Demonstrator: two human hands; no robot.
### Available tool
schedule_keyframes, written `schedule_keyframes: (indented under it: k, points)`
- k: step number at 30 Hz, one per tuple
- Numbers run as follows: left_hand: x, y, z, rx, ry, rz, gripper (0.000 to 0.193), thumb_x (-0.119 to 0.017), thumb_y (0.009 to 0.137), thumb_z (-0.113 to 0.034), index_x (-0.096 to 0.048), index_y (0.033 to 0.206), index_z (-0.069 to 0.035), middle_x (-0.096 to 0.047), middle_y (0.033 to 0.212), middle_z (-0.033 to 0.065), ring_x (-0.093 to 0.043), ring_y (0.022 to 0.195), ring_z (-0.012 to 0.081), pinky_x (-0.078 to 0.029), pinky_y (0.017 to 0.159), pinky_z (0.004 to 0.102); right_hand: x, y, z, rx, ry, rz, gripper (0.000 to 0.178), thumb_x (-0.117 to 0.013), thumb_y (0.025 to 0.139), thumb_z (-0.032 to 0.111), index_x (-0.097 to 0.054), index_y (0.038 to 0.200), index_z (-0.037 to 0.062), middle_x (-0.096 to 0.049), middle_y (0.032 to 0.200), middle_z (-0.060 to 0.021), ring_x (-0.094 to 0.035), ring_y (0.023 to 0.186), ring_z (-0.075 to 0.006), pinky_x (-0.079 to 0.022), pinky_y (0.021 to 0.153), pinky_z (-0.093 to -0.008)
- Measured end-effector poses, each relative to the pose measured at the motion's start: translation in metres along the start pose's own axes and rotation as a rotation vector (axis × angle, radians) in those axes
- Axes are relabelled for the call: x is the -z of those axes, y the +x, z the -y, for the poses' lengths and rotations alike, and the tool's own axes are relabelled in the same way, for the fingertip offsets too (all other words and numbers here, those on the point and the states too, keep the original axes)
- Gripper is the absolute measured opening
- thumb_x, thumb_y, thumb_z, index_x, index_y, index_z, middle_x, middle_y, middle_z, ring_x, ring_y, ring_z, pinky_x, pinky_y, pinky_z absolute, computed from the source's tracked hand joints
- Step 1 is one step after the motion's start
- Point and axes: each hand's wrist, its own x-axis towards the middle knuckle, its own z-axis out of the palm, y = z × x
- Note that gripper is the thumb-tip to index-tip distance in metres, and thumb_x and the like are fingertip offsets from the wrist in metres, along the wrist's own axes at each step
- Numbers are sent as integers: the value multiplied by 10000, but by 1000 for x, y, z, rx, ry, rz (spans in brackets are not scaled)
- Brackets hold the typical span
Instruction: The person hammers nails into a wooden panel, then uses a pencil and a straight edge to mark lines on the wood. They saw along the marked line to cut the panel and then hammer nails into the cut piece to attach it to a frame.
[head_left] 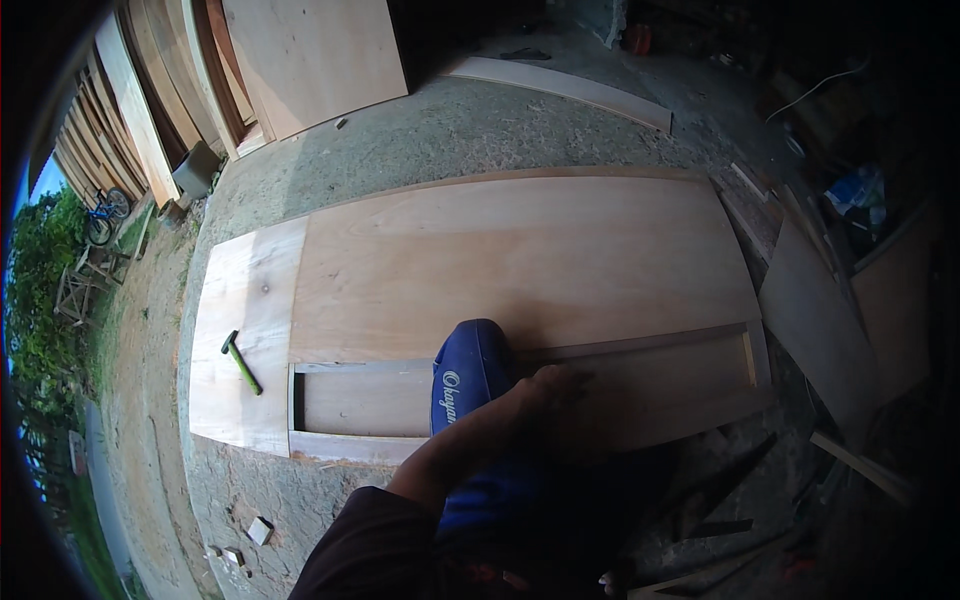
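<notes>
My left hand (553,388) reaches across my blue-trousered knee to the lower rail of a plywood panel. Its fingers look bent and closed in shadow; whatever they hold, if anything, I cannot make out. My right hand cannot be made out in the dark lower right. Beneath the left hand lies a flat wooden frame, whose long recess (365,402) runs along the near side. A large plywood sheet (480,260) covers its far part, and a paler board (240,335) forms the left end. On that board rests a hammer (242,362) with a green handle.
Plywood sheets (315,65) and planks (135,110) lean at the back left. A long strip (560,85) lies on the rough concrete floor (440,125). Offcuts (820,320) crowd the right side. Small wood blocks (260,530) lie near left; a bicycle (107,212) stands outdoors.
</notes>
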Motion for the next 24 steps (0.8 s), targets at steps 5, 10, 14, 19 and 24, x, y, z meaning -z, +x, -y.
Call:
schedule_keyframes:
  k: [5, 10, 14, 19, 24]
  points:
    - [33, -5, 4, 20, -72, -11, 491, -573, 965, -310, -537, 1396, -77, -646, 1248, 212, -616, 1162, 378, -491, 1003, 462, 10, -29, 7, -19, 106, -1, 297, -608, 977, 208, -584, 1239, 71, -609, 1038, -91, -559, 980, -210, -504, 860, -402]
    - [84, -27, 5, 108, -222, -294, 492, -589, 961, -262, -524, 1418, -91, -649, 1248, 218, -618, 1175, 357, -490, 1009, 426, 27, -52, 15, 30, 258, -9, 303, -624, 972, 207, -582, 1243, 78, -602, 1028, -79, -547, 973, -197, -498, 861, -401]
    - [132, -51, -19, 359, -392, -439, 481, -544, 995, -314, -534, 1399, -54, -638, 1285, 213, -589, 1223, 371, -468, 1047, 426, 70, -22, 23, -361, 527, -293, 267, -618, 969, 194, -617, 1201, 60, -631, 979, -62, -573, 875, -166, -486, 743, -334]
    - [137, -121, 32, 376, -522, -1002, 388, -568, 1003, -227, -597, 1322, -7, -681, 1220, 199, -650, 1156, 300, -500, 996, 381, 97, 121, 85, -148, 653, -302, 206, -670, 922, 110, -642, 1115, 43, -641, 855, -20, -581, 685, -86, -447, 552, -206]
    - [116, -173, 70, 508, -726, -1156, 342, -574, 1024, -206, -625, 1259, 37, -704, 1145, 170, -684, 998, 220, -531, 907, 332, -9, 274, 271, 27, 517, 73, 155, -694, 908, 110, -651, 1038, 38, -657, 811, -34, -611, 661, -109, -498, 581, -244]
